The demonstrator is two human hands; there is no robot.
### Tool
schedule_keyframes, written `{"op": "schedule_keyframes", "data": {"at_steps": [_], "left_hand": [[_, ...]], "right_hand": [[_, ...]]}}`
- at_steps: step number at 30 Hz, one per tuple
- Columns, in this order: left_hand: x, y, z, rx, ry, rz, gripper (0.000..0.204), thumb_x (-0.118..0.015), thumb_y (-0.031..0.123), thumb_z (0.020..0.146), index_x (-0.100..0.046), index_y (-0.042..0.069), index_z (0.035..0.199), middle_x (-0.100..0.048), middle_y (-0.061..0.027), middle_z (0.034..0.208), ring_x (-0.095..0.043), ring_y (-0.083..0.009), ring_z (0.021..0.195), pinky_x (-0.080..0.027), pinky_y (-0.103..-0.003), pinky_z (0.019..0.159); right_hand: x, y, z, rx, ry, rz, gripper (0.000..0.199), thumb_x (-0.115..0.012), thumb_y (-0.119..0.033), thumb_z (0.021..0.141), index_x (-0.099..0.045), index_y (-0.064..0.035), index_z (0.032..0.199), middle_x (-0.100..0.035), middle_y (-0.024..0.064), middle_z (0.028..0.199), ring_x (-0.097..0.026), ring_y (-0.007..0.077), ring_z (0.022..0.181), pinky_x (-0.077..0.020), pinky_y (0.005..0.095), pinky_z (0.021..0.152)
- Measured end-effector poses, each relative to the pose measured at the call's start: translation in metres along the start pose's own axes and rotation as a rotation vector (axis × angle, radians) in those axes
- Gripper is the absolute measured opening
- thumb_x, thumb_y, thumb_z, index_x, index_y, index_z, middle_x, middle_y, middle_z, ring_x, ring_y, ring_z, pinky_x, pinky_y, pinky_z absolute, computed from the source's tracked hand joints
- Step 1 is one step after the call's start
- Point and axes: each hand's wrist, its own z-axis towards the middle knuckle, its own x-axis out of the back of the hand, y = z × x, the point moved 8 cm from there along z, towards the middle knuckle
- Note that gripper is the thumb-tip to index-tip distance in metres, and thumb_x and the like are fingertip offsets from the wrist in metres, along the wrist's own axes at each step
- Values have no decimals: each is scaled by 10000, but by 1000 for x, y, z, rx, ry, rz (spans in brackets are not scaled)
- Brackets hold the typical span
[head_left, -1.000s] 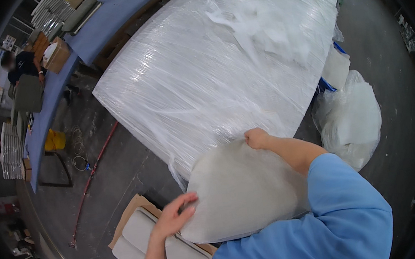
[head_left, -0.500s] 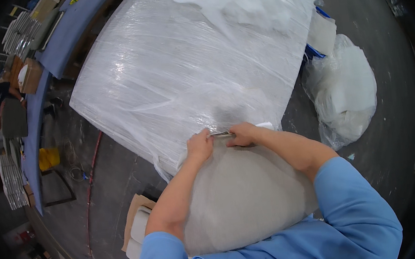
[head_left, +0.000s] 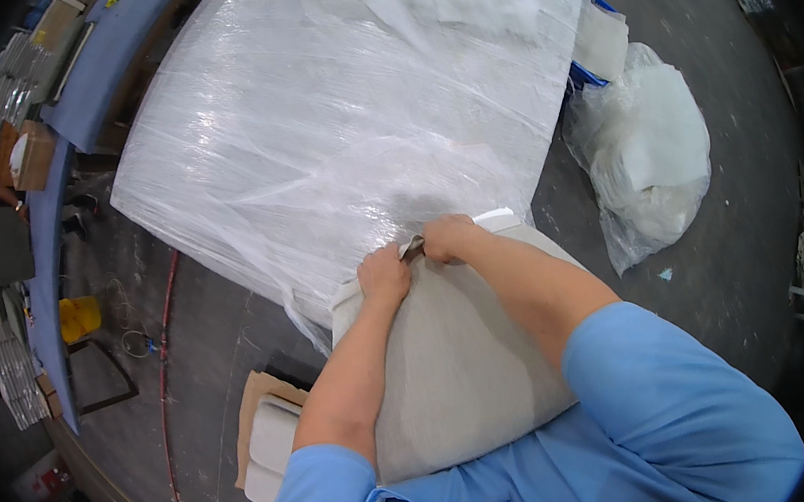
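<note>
- Left grip [head_left: 385,274] and right grip [head_left: 449,239], both clamped on the far edge of a beige fabric cushion [head_left: 461,361] spreading below them.
- Just beyond: large white block wrapped in clear film [head_left: 311,114].
- Far left: long blue counter [head_left: 106,91].
- Right: clear plastic bag [head_left: 653,140], dark grey floor [head_left: 728,113].

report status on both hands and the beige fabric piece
Left hand and right hand close together, pinching gathered fabric at far edge. Beige fabric piece spread beneath forearms. Large plastic-wrapped bulk just beyond hands.
</note>
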Motion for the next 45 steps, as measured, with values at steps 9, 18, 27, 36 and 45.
{"op": "schedule_keyframes", "data": {"at_steps": [9,18,27,36,45], "left_hand": [[-4,-14,24,45,107,-104,151,-617,193,960,-655,69,1037,-746,-254,937,-714,-491,922,-531,-615,819],[-10,-17,42,41,70,-113,236,-637,287,983,-684,63,1041,-763,-250,980,-732,-465,965,-550,-585,854],[16,-59,-5,75,-267,-227,533,-689,619,956,-807,112,1069,-782,-212,1099,-726,-419,1075,-563,-494,929],[14,-65,-22,64,42,-106,202,-612,218,970,-744,104,1072,-775,-190,1098,-718,-419,1073,-546,-539,934],[4,-73,-2,84,80,-124,183,-599,168,950,-706,59,1051,-765,-243,1024,-718,-461,1006,-552,-559,891]], "right_hand": [[5,0,10,28,351,205,317,-557,-328,1030,-760,-91,1082,-774,229,1050,-727,432,1056,-564,543,926],[5,5,40,62,400,183,332,-534,-324,1031,-770,-93,1071,-775,216,1061,-729,423,1052,-565,538,922],[12,3,10,205,249,154,527,-558,-555,1037,-789,-113,1207,-767,177,1218,-705,391,1160,-551,498,996],[-4,46,-8,170,402,46,334,-609,-270,961,-771,-99,1197,-759,230,1191,-703,403,1171,-557,511,999],[6,49,9,139,429,48,232,-588,-199,910,-737,-76,1040,-763,217,1033,-715,430,1037,-555,549,925]]}}
